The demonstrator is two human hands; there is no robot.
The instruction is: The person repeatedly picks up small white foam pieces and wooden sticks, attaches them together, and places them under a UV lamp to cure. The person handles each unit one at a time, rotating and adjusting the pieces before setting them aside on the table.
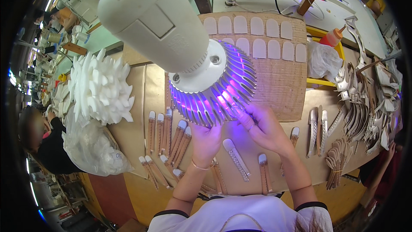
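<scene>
A large white lamp [148, 26] with a finned metal head [214, 90] glowing violet hangs between my view and my hands. My left hand [205, 139] reaches beneath its rim, and the fingers are hidden. To the right, my right hand [262, 124] has its fingers bent together at the rim, under the violet light; whatever they pinch is hidden. Nearest to my hands on the table lie folded straps with white rounded ends: a pale braided strap [236, 159], a brown strap [265, 174], and several brown straps [178, 144] left of my left wrist.
Rounded pale pieces [259, 48] lie in rows on a brown cardboard sheet [279, 86]. A yellow bin [321, 82] holds a plastic bag and a red bottle [332, 38]. White foam pieces [101, 88] are heaped at left; bundled straps [339, 159] lie right. People sit at both sides.
</scene>
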